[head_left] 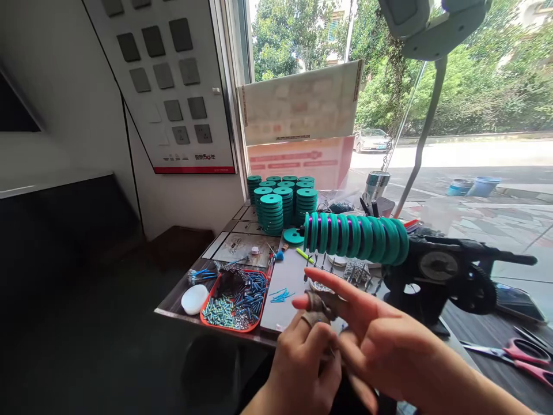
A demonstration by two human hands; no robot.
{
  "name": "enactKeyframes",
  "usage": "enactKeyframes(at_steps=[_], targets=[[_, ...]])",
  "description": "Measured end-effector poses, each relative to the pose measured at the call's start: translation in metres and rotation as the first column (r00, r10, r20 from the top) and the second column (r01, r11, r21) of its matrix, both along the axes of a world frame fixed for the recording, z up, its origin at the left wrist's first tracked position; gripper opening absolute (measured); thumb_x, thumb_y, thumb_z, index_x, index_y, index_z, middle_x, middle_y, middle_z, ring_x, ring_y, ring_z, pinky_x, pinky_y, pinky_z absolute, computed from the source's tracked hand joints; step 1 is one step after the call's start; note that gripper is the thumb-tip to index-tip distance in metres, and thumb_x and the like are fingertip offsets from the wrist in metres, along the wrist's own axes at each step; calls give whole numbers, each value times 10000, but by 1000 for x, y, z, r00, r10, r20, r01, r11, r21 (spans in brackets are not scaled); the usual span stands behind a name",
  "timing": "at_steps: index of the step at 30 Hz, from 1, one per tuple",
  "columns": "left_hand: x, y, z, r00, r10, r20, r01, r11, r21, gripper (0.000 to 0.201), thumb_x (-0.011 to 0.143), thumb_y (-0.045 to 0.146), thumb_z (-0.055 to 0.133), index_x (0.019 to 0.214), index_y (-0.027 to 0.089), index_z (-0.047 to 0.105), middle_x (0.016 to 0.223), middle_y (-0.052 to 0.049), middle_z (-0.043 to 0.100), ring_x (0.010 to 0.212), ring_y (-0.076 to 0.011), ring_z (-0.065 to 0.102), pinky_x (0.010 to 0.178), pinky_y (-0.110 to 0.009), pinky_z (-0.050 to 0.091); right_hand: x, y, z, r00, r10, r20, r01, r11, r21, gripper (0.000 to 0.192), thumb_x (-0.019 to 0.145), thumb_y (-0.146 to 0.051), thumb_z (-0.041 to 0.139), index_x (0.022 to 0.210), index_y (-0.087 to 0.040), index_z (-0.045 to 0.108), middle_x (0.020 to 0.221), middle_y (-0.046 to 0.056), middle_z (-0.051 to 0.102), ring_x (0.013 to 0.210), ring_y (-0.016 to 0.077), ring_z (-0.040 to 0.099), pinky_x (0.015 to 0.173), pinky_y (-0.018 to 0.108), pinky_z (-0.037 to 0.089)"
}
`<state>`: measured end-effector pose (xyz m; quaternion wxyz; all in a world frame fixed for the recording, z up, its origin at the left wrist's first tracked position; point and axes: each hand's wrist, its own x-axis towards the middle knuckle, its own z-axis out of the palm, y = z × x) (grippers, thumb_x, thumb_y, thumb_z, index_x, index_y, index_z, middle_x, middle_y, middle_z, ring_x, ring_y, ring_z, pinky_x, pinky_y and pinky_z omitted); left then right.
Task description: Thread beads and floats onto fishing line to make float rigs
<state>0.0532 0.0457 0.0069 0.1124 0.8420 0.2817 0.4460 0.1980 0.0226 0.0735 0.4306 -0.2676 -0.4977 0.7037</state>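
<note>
My left hand (302,360) is low in the middle, fingers curled, with brown tape wrapped round the thumb and a fingertip. Whether it pinches anything is too small to tell. My right hand (389,346) lies just to its right, fingers spread and pointing left, its fingertips meeting the taped fingertips and holding nothing I can see. Just beyond both hands a row of teal spools (354,236) sits on the horizontal spindle of a black winding machine (444,274).
Stacks of teal discs (280,202) stand at the table's back by the cardboard boxes (298,121). At the left edge are a red tray (235,300) of small blue and grey parts and a white round piece (194,298). Pink scissors (525,351) lie right.
</note>
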Motion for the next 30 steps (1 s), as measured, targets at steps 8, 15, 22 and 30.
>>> enactKeyframes(at_steps=[8, 15, 22, 30], targets=[[-22, 3, 52, 963, -270, 18, 234, 798, -555, 219, 619, 151, 609, 543, 193, 408, 572, 26, 447, 545, -119, 404, 505, -235, 296, 4, -2, 1, 524, -339, 782, -190, 848, 495, 697, 683, -45, 441, 1363, -187, 377, 1011, 102, 663, 888, 243, 625, 771, 367, 469], [-4, 9, 51, 570, -134, 811, 822, 78, -565, 427, 614, 422, 720, 501, 174, 391, 471, 56, 352, 492, -82, 310, 508, -230, 213, -7, 1, 1, 984, -158, -87, 142, 976, -165, 268, 762, -304, 646, 933, -240, 451, 563, -72, 577, 475, 77, 566, 481, 151, 398], [11, 5, 37, 391, -43, 920, 920, -3, -391, 409, 596, 326, 723, 472, 169, 366, 465, 48, 372, 471, -69, 310, 473, -214, 203, -11, 4, -14, 930, -294, -221, 215, 922, -320, 343, 681, -277, 729, 846, -237, 431, 499, -95, 464, 431, 63, 453, 460, 163, 384], [1, 4, 24, 515, -113, 850, 856, 117, -503, 482, 617, 446, 713, 475, 174, 341, 485, 45, 342, 501, -85, 289, 524, -241, 224, -3, 5, -13, 954, -276, 121, 266, 960, 91, 191, 796, -358, 610, 852, -228, 482, 567, -81, 389, 499, 71, 367, 483, 172, 323]])
